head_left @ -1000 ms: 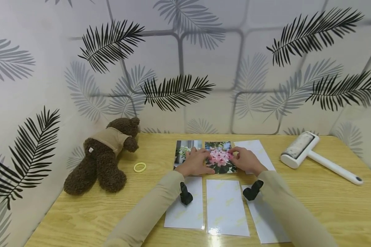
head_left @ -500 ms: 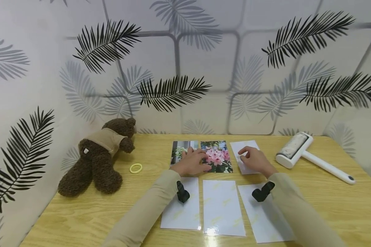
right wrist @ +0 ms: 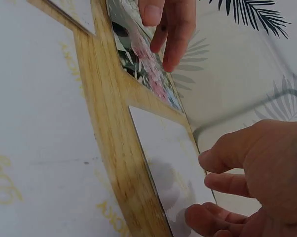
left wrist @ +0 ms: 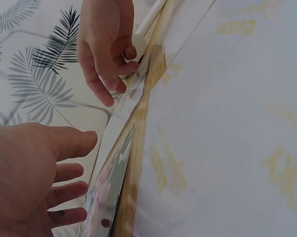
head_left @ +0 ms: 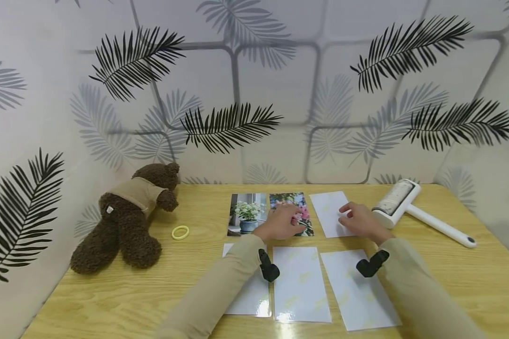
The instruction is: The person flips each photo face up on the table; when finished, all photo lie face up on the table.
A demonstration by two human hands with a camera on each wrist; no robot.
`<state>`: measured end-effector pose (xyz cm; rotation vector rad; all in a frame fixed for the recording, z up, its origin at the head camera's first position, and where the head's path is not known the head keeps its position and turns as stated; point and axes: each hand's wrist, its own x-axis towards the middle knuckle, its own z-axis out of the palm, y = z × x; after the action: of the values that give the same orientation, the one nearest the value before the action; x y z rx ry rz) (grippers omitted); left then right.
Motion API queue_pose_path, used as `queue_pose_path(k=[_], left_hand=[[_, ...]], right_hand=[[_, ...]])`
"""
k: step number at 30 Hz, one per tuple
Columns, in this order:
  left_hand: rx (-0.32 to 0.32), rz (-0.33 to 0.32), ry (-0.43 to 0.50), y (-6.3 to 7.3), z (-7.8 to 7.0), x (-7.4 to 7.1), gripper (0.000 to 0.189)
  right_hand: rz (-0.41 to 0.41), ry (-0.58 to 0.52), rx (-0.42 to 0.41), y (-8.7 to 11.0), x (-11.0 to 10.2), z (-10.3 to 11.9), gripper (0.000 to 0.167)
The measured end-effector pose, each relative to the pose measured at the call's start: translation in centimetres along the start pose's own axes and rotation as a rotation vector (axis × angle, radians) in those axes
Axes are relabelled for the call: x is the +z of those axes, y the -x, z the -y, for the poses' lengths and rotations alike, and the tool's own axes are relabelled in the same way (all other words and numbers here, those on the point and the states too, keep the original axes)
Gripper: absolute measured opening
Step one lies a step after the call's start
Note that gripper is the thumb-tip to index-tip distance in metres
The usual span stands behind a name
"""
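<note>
My left hand (head_left: 282, 222) is over the photo card of pink flowers (head_left: 307, 227) in the back row, partly hiding it. Its fingers are loosely extended in the left wrist view and grip nothing. To its left lies a photo card of a potted plant (head_left: 247, 209). My right hand (head_left: 360, 220) hovers at the right side of a white card (head_left: 325, 212), which has faint yellow print. In the right wrist view its fingers (right wrist: 227, 180) are bent loosely beside that card's edge, with no visible pinch.
Three more white cards lie in the front row: left (head_left: 254, 299), middle (head_left: 301, 287) and right (head_left: 356, 301). A brown teddy bear (head_left: 129, 207) and a yellow ring (head_left: 180, 232) are at the left. At the right lies a white lint roller (head_left: 396, 197).
My right hand has left the pink flower photo and moved right to the white card. My left hand has shifted right, uncovering the potted plant photo. The view has turned slightly right.
</note>
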<state>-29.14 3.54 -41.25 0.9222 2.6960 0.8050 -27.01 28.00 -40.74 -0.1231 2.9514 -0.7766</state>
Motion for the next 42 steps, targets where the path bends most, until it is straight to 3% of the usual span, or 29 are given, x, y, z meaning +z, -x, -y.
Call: queue_pose_path(k=[5,10,14,23,33,39,42], left_hand=[[0.024,-0.002,-0.040,-1.1,-1.0,0.7,0.046],[0.001,0.031,-0.151,-1.9,-2.1,1.6,0.046],[-0.002,0.043,-0.182,-2.4,-2.9,2.2,0.048],[-0.055,-0.014,-0.352,-3.4,-2.8,4.5,0.052],[-0.079,-0.025,-0.329,-3.2,-3.2,4.1,0.052],[-0.071,-0.024,-0.305,-2.9,-3.6,4.2,0.051],[-0.070,-0.027,-0.313,-2.8,-3.5,4.2,0.051]], right_hand=[[0.064,0.051,0.035,0.4,-0.2,0.4,0.044],[0.034,0.058,0.045,1.1,-0.4,0.5,0.049],[0.002,0.090,0.062,1.4,-0.5,0.1,0.055],[0.005,0.058,0.228,1.4,-0.1,0.0,0.065],[-0.013,-0.060,0.259,1.5,-0.7,-0.4,0.065],[-0.116,-0.138,0.267,2.0,-1.3,-0.3,0.060],[-0.121,-0.146,0.244,2.1,-1.6,-0.4,0.057]])
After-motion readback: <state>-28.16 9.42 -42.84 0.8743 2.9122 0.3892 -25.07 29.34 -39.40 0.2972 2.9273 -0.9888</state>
